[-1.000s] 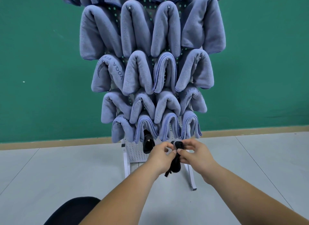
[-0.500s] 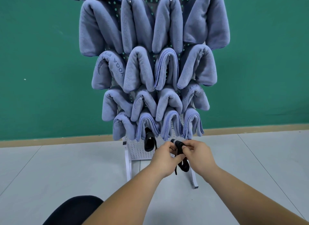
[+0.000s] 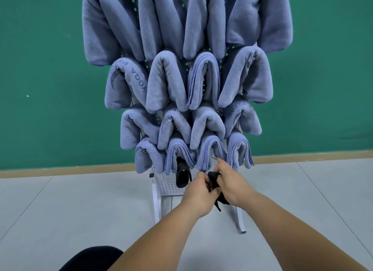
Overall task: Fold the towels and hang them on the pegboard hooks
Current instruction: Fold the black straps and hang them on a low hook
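between fingers (image 3: 202, 179) of left hand (image 3: 198, 197), right hand (image 3: 233, 185): black cloth (image 3: 213, 176).

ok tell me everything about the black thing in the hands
The black fabric piece looks soft, matte and narrow, like a strap. Its top is bent over in a loop, and a thin tail hangs below the hands. The left hand and right hand pinch it from either side, low in front of the white pegboard, below the bottom row of towels. Whether it sits on a hook cannot be told.
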`<state>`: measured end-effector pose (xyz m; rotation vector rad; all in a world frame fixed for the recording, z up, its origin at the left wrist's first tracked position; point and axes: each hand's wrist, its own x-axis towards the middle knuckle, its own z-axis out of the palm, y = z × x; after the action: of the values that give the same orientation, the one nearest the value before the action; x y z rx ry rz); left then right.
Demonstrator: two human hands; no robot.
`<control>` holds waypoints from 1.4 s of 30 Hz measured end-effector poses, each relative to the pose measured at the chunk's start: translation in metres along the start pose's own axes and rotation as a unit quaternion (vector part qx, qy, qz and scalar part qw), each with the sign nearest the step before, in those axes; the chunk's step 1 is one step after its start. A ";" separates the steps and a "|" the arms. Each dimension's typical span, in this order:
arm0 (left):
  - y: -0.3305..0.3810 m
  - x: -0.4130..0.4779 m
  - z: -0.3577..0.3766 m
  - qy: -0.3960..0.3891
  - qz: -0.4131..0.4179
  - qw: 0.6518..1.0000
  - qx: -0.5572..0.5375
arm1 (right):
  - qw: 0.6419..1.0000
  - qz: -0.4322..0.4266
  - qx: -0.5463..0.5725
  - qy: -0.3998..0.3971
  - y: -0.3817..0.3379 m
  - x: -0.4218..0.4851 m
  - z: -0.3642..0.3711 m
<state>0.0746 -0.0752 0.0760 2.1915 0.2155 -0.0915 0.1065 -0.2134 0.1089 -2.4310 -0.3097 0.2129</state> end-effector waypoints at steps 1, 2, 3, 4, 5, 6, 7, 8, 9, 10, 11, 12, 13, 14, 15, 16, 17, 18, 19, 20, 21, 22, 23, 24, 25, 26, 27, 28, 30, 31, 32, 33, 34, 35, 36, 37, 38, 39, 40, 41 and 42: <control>0.000 0.002 0.002 -0.004 0.001 1.000 -0.004 | 1.000 0.005 0.007 0.014 0.003 0.002 -0.002; 0.002 0.003 0.005 -0.006 0.003 1.000 -0.005 | 0.999 0.012 0.013 0.031 0.006 0.003 -0.002; 0.003 0.004 0.007 -0.009 0.007 1.000 -0.007 | 0.999 0.018 0.022 0.046 0.007 0.003 -0.003; 0.005 0.005 0.010 -0.012 0.011 1.000 -0.009 | 0.998 0.024 0.029 0.060 0.008 0.003 -0.004; 0.007 0.006 0.013 -0.017 0.016 1.000 -0.015 | 0.996 0.027 0.035 0.072 0.010 0.002 -0.005; 0.010 0.007 0.016 -0.021 0.019 0.999 -0.021 | 0.995 0.030 0.042 0.081 0.012 0.002 -0.007; 0.012 0.008 0.018 -0.024 0.020 0.999 -0.026 | 0.995 0.031 0.046 0.087 0.014 0.002 -0.008; 0.014 0.009 0.020 -0.026 0.019 0.999 -0.033 | 0.994 0.032 0.048 0.090 0.017 0.002 -0.009; 0.016 0.010 0.021 -0.027 0.019 0.999 -0.040 | 0.994 0.032 0.052 0.093 0.019 0.002 -0.011; 0.018 0.011 0.023 -0.026 0.019 0.998 -0.047 | 0.993 0.033 0.057 0.101 0.020 0.003 -0.013; 0.021 0.011 0.024 -0.023 0.021 0.998 -0.054 | 0.992 0.033 0.062 0.108 0.021 0.005 -0.014; 0.023 0.011 0.025 -0.018 0.024 0.998 -0.061 | 0.990 0.032 0.070 0.118 0.021 0.006 -0.014; 0.025 0.012 0.027 -0.009 0.029 0.997 -0.068 | 0.988 0.031 0.081 0.127 0.021 0.008 -0.014; 0.026 0.013 0.029 0.002 0.035 0.997 -0.074 | 0.986 0.032 0.093 0.138 0.020 0.010 -0.014; 0.027 0.013 0.029 0.014 0.040 0.996 -0.077 | 0.983 0.033 0.100 0.149 0.019 0.012 -0.013; 0.028 0.014 0.030 0.025 0.044 0.996 -0.079 | 0.981 0.034 0.104 0.160 0.018 0.013 -0.012; 0.028 0.015 0.031 0.034 0.047 0.995 -0.082 | 0.979 0.035 0.107 0.172 0.017 0.014 -0.012; 0.029 0.016 0.032 0.039 0.047 0.994 -0.088 | 0.975 0.037 0.111 0.186 0.017 0.015 -0.011; 0.029 0.017 0.032 0.041 0.048 0.994 -0.094 | 0.972 0.040 0.115 0.200 0.016 0.016 -0.011; 0.029 0.019 0.033 0.043 0.049 0.993 -0.099 | 0.969 0.041 0.118 0.213 0.016 0.017 -0.010; 0.029 0.020 0.033 0.042 0.048 0.993 -0.101 | 0.967 0.043 0.120 0.222 0.015 0.018 -0.010; 0.029 0.020 0.033 0.042 0.047 0.993 -0.101 | 0.966 0.046 0.119 0.227 0.015 0.020 -0.009; 0.028 0.021 0.033 0.040 0.045 0.993 -0.098 | 0.966 0.049 0.116 0.227 0.016 0.021 -0.008; 0.027 0.022 0.034 0.040 0.042 0.994 -0.091 | 0.967 0.051 0.111 0.223 0.017 0.024 -0.007; 0.027 0.022 0.034 0.041 0.038 0.995 -0.081 | 0.969 0.053 0.107 0.216 0.018 0.026 -0.006; 0.026 0.023 0.034 0.044 0.032 0.996 -0.074 | 0.971 0.056 0.103 0.209 0.019 0.029 -0.005; 0.024 0.024 0.034 0.044 0.024 0.997 -0.067 | 0.973 0.057 0.098 0.200 0.020 0.031 -0.004; 0.023 0.026 0.034 0.042 0.017 0.997 -0.060 | 0.976 0.056 0.091 0.192 0.020 0.034 -0.003; 0.022 0.028 0.033 0.034 0.007 0.999 -0.040 | 0.980 0.055 0.071 0.180 0.022 0.039 0.000; 0.021 0.028 0.033 0.028 0.002 0.999 -0.033 | 0.981 0.058 0.063 0.176 0.023 0.041 0.001; 0.021 0.029 0.033 0.022 -0.004 0.999 -0.027 | 0.981 0.062 0.059 0.173 0.025 0.043 0.003; 0.020 0.030 0.033 0.016 -0.009 1.000 -0.022 | 0.982 0.066 0.057 0.170 0.026 0.046 0.005; 0.019 0.031 0.034 0.013 -0.015 1.000 -0.020 | 0.982 0.069 0.058 0.169 0.028 0.049 0.007; 0.019 0.032 0.034 0.009 -0.020 1.000 -0.020 | 0.981 0.070 0.056 0.171 0.029 0.052 0.010; 0.018 0.033 0.035 0.005 -0.023 1.000 -0.021 | 0.981 0.070 0.053 0.173 0.031 0.056 0.012; 0.017 0.034 0.035 -0.001 -0.026 1.000 -0.018 | 0.981 0.072 0.049 0.174 0.032 0.059 0.015; 0.017 0.035 0.034 -0.005 -0.028 0.999 -0.018 | 0.981 0.075 0.045 0.174 0.034 0.063 0.017; 0.015 0.036 0.034 -0.011 -0.029 0.999 -0.020 | 0.981 0.080 0.040 0.170 0.036 0.066 0.019; 0.014 0.036 0.033 -0.017 -0.031 0.999 -0.021 | 0.982 0.083 0.032 0.166 0.038 0.069 0.021; 0.012 0.037 0.032 -0.023 -0.035 0.999 -0.018 | 0.983 0.089 0.026 0.161 0.039 0.071 0.022; 0.009 0.037 0.032 -0.029 -0.037 0.999 -0.014 | 0.983 0.090 0.025 0.160 0.041 0.073 0.023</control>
<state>0.1133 -0.1016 0.0594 2.1503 0.2624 -0.1925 0.1781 -0.2100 0.0603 -2.3961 0.0584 -0.0913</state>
